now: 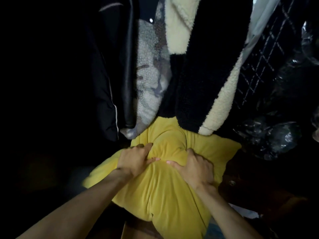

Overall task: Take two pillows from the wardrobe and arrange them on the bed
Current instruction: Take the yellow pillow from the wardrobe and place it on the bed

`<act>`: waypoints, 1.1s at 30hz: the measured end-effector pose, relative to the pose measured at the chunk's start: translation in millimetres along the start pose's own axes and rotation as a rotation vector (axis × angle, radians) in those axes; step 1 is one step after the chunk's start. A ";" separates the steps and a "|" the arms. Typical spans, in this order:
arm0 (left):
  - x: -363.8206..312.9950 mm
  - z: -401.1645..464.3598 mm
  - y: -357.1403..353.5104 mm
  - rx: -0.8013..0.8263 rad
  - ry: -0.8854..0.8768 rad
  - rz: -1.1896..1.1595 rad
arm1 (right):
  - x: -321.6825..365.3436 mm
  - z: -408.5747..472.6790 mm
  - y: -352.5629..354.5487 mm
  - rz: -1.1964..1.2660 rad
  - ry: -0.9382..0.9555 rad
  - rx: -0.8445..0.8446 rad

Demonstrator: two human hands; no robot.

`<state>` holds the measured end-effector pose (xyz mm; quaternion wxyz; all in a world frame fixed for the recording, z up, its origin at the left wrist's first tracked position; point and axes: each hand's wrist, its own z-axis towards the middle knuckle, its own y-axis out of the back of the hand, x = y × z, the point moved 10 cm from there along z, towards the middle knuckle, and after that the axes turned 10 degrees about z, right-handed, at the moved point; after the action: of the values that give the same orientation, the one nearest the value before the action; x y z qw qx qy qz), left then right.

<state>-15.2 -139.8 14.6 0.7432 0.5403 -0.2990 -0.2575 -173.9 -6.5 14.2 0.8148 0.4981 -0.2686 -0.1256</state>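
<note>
Both hands are dug into a yellow pillow [164, 192], fingers curled and pressed deep into its fabric so that it bunches up between them. The left hand [136, 160] grips the pillow's upper left part, thumb laid across the top toward the middle. The right hand [195, 167] grips the upper right part, its thumb pointing inward, close to the left thumb but not touching it. Bare forearms run from the lower corners up to the hands.

The pillow lies low in the wardrobe, its far end tucked under hanging clothes and its near end reaching toward the camera. Just above it hang a black jacket [112, 80] at left, a grey fleece [150, 80] beside it, and a black-and-cream fleece [203, 69] in the middle, whose hem touches the pillow's far end. To the right hangs a dark checked garment [269, 66], and below that sits a crumpled black plastic bag [269, 135], near the pillow's right corner. The surroundings are too dark to make out.
</note>
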 end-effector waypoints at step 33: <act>95.9 -356.1 226.7 -0.104 0.464 0.501 | 262.0 -187.8 73.6 0.574 0.657 0.214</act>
<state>321.8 87.9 162.9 0.8580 0.4557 -0.2320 0.0477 143.1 44.2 93.3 0.8026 0.4985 -0.1342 0.2988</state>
